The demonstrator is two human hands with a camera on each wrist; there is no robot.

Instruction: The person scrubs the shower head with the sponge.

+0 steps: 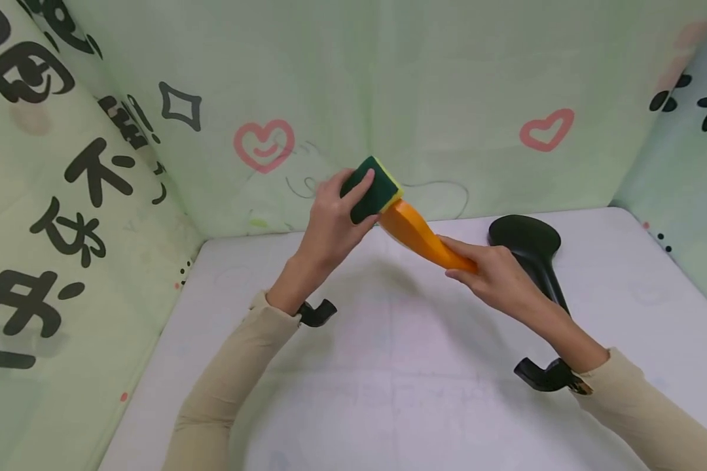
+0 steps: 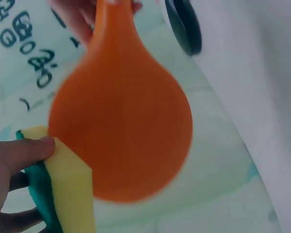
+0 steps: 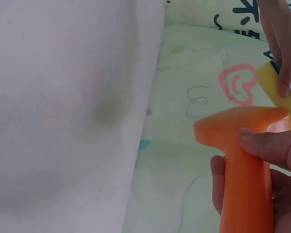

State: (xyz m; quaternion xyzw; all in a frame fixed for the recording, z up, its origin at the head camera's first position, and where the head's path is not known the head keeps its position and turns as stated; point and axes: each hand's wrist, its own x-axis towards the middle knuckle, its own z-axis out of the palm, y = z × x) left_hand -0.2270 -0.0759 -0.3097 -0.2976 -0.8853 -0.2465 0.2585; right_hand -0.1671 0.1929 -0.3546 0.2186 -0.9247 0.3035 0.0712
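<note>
Above the table, my left hand (image 1: pixel 336 219) grips a green and yellow sponge (image 1: pixel 372 191). The sponge's yellow side (image 2: pixel 72 184) meets the edge of the round head of an orange ladle-like utensil (image 2: pixel 121 121) in the left wrist view. My right hand (image 1: pixel 497 275) holds that orange utensil (image 1: pixel 418 232) by its handle, thumb on top, with the head tilted up toward the sponge. In the right wrist view the orange handle (image 3: pixel 247 184) lies between thumb and fingers, and the sponge (image 3: pixel 274 90) shows behind it at the right.
A black ladle-like utensil (image 1: pixel 524 239) lies on the white table (image 1: pixel 389 392) at the back right, partly behind my right hand. Light green curtains (image 1: pixel 448 78) with drawings stand around the table's back and sides.
</note>
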